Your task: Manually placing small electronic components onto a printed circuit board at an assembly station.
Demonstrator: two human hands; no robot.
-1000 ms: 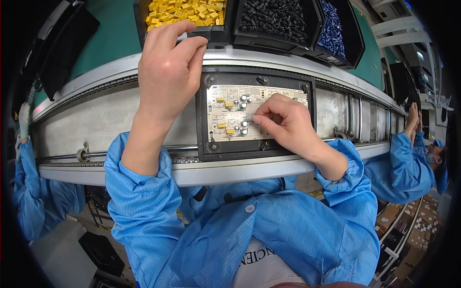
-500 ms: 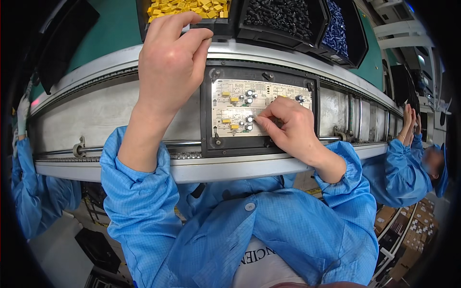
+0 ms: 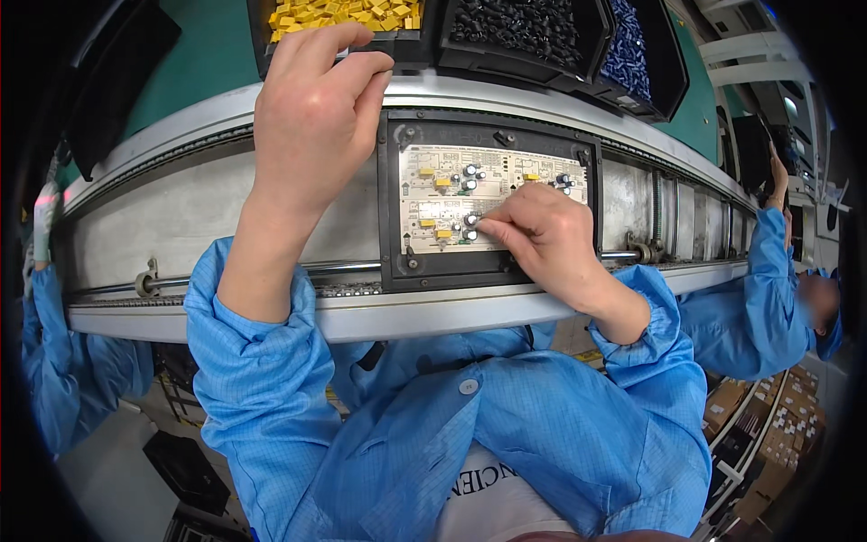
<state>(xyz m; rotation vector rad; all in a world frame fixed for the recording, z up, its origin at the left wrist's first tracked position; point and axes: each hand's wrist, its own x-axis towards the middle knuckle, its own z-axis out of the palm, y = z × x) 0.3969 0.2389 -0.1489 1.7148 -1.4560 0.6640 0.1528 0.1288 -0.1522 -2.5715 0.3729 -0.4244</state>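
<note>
A pale circuit board sits in a black frame on the conveyor line in front of me. It carries small yellow block components and round dark capacitors with silvery tops. With thumb and forefinger pinched, my right hand is at a capacitor in the board's lower middle and seems to grip it. My left hand is raised left of the frame, just below the bin of yellow parts. Its fingers are curled, and whatever they may hold is hidden from view.
Black bins along the far side hold yellow block parts, black parts and blue parts. Metal rails border the conveyor. Co-workers in blue stand at the far left and right.
My left hand has shifted slightly left, while my right hand stays at the same capacitor. The co-worker on the right has moved their arms up and away.
</note>
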